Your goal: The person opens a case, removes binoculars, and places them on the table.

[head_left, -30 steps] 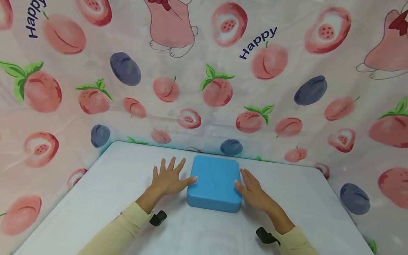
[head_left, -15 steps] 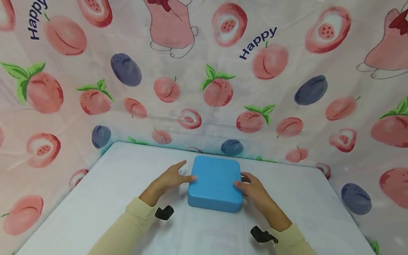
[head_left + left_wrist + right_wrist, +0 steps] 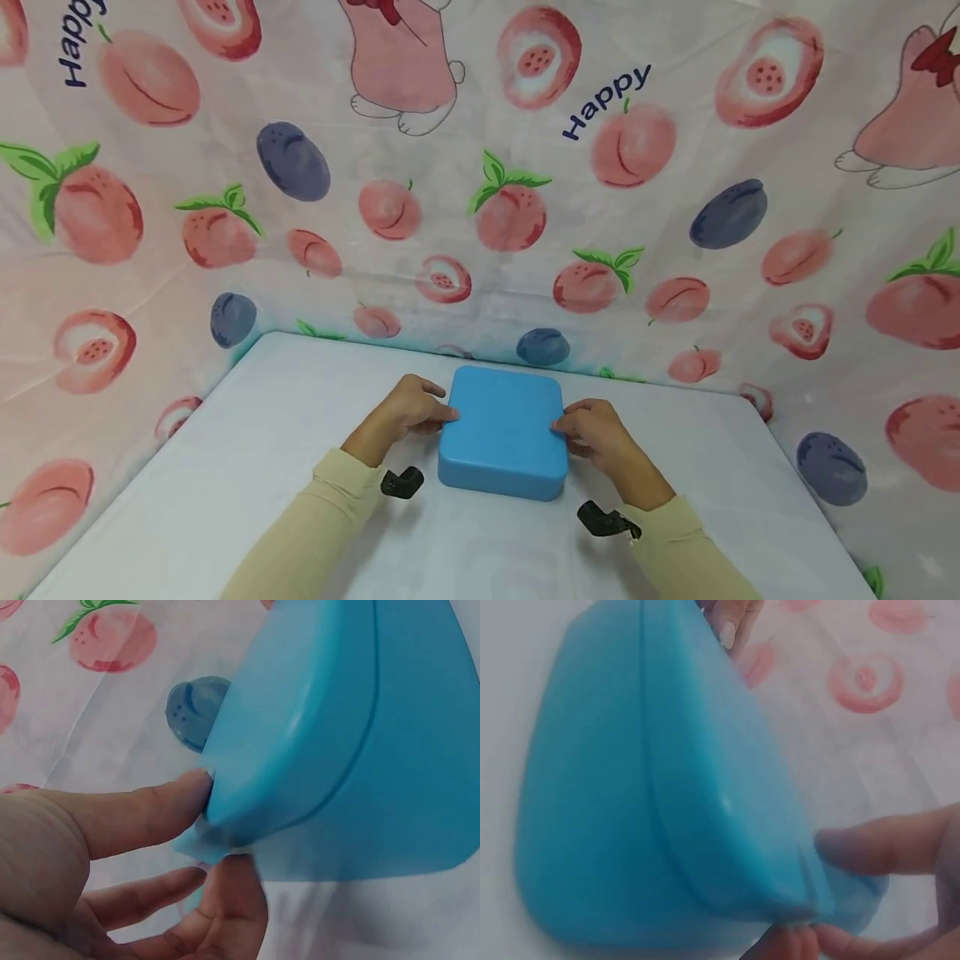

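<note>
A blue plastic lunch box [image 3: 506,429] with rounded corners lies flat on the table, its lid on. Both wrist views show a seam running round below the lid. At its left side my left hand [image 3: 411,408] pinches a clip [image 3: 196,844], thumb above and fingers curled beneath. My right hand [image 3: 597,431] pinches the opposite clip [image 3: 849,898] in the same way, thumb on top and fingertips under it. The inside of the box is hidden by the lid.
The box rests on a white table [image 3: 300,467]. Behind and beside the table hangs a cloth backdrop [image 3: 450,150] printed with peaches, plums and rabbits. A small black camera mount sits at each wrist, below the beige sleeves.
The left hand has gone from spread fingers to curled ones at the box's side. The right fingers have also curled in and taken hold of their side. The box stays in place.
</note>
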Action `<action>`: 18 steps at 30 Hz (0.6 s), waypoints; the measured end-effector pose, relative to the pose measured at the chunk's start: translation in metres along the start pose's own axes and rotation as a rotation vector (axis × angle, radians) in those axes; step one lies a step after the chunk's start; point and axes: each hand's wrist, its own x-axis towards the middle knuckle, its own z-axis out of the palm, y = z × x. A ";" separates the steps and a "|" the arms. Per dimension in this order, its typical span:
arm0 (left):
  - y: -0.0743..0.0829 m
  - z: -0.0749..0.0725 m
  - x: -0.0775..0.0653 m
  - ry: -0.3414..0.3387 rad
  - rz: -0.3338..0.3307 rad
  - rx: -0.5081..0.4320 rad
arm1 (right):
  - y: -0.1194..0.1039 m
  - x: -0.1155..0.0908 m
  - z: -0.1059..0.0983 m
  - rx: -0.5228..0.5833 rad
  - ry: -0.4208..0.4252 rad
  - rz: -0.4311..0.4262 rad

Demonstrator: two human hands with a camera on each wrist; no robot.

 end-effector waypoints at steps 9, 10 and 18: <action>0.008 0.006 -0.001 0.057 -0.030 -0.002 | -0.013 0.002 0.004 -0.075 0.028 0.067; 0.008 0.007 0.000 0.059 -0.031 -0.006 | -0.014 0.003 0.004 -0.086 0.030 0.071; 0.006 0.008 0.003 0.077 -0.047 -0.067 | -0.012 0.006 0.004 -0.097 0.026 0.073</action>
